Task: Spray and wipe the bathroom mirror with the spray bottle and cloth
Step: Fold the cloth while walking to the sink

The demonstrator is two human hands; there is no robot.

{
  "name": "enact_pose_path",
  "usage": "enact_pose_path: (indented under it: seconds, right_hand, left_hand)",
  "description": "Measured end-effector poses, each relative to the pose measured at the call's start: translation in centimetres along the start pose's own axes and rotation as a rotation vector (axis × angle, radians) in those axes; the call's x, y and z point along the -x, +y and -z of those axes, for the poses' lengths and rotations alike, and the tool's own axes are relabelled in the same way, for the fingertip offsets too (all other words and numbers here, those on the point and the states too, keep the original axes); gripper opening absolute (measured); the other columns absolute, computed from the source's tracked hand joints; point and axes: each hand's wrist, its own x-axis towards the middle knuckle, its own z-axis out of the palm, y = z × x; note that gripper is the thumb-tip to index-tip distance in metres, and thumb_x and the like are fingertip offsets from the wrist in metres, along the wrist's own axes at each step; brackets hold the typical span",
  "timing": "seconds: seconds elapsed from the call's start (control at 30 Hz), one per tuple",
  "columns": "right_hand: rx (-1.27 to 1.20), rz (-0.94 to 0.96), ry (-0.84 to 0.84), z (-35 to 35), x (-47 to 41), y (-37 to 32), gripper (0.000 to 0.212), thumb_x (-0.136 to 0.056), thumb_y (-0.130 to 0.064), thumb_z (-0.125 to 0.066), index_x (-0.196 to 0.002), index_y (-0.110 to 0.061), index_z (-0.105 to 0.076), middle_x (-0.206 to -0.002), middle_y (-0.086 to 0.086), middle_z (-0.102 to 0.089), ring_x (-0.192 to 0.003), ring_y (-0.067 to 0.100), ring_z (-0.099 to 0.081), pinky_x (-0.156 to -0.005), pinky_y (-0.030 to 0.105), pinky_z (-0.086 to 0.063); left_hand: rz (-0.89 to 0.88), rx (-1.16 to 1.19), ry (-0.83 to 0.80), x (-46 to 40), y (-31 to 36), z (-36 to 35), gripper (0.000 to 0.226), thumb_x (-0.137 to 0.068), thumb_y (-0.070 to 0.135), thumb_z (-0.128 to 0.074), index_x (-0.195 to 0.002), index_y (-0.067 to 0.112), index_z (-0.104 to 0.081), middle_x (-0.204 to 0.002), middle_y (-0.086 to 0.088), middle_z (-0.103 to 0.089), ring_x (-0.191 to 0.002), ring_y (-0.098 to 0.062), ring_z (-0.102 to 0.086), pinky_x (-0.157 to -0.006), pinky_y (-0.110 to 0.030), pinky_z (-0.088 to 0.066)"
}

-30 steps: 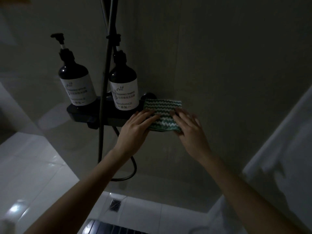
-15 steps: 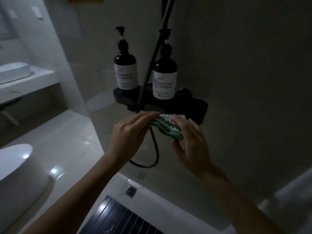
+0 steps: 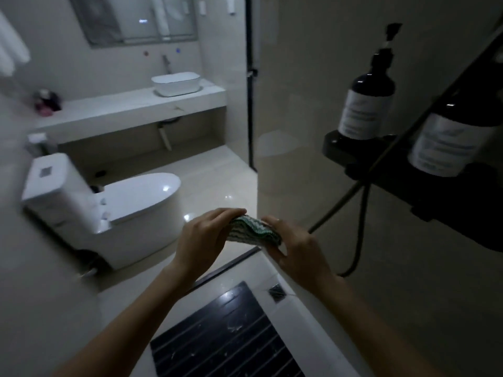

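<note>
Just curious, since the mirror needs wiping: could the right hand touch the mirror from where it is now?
Probably not yet. The right hand grips the cloth together with the left hand, low in the shower area, while the mirror hangs far across the room above the counter.

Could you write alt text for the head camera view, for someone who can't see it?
Both hands, left and right, hold a folded green-and-white cloth in a dim bathroom. Beyond are a toilet, a basin and the mirror; pump bottles stand at right.

Both forearms are bare, with no sleeves, rings or watch visible.
</note>
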Motion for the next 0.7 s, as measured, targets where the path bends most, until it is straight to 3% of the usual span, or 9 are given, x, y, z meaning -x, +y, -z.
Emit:
enact_pose_path:
  seconds: [0.2,0.3,0.47,0.57,0.7]
  right_hand:
    - [-0.063,0.021,-0.167,-9.6,-5.7,-0.5,0.057,-0.075,-0.026,-0.077,-0.123,-0.004,-0.057,-0.103,0.013,-0.07,-0.083,0.023,-0.069,-0.072,0.025,-0.052]
    - [-0.06,0.039,-0.178,-14.5,-9.7,0.3,0.044,-0.082,-0.025,-0.066,-0.12,-0.004,-0.059,-0.106,0.013,-0.069,-0.087,0.025,-0.069,-0.072,0.036,-0.059]
    - [-0.109,0.058,-0.237,-21.1,-17.2,2.6,0.045,-0.086,-0.03,-0.045,-0.119,-0.003,-0.059,-0.104,0.012,-0.068,-0.083,0.023,-0.067,-0.069,0.032,-0.058]
    - [-0.135,0.039,-0.271,-24.2,-20.8,4.1,0.045,-0.087,-0.03,-0.045,-0.119,-0.003,-0.059,-0.103,0.011,-0.068,-0.082,0.022,-0.067,-0.068,0.033,-0.058]
    - [-0.135,0.075,-0.296,-28.2,-24.9,6.7,0.04,-0.088,-0.024,-0.059,-0.123,-0.005,-0.057,-0.108,0.01,-0.068,-0.089,0.021,-0.067,-0.072,0.035,-0.059]
  left_hand:
    - [0.113,-0.064,0.0,3.1,-8.6,1.4,0.038,-0.082,0.027,-0.064,-0.116,0.019,-0.05,-0.098,-0.011,-0.07,-0.081,-0.022,-0.07,-0.063,-0.036,-0.06]
    - [0.114,-0.085,0.032,2.4,-13.9,1.9,0.037,-0.08,0.029,-0.062,-0.114,0.018,-0.052,-0.094,-0.011,-0.071,-0.077,-0.022,-0.07,-0.062,-0.034,-0.059]
    - [0.152,-0.067,0.073,0.0,-23.1,3.2,0.033,-0.083,0.03,-0.055,-0.113,0.016,-0.054,-0.093,-0.012,-0.071,-0.076,-0.024,-0.07,-0.062,-0.034,-0.059]
    - [0.188,-0.077,0.071,-1.0,-27.6,3.8,0.032,-0.081,0.027,-0.058,-0.11,0.013,-0.06,-0.092,-0.012,-0.072,-0.075,-0.024,-0.07,-0.063,-0.032,-0.059]
    - [0.246,-0.111,0.063,-3.2,-33.0,4.0,0.034,-0.075,0.019,-0.068,-0.106,0.007,-0.067,-0.092,-0.01,-0.072,-0.076,-0.022,-0.07,-0.066,-0.03,-0.058]
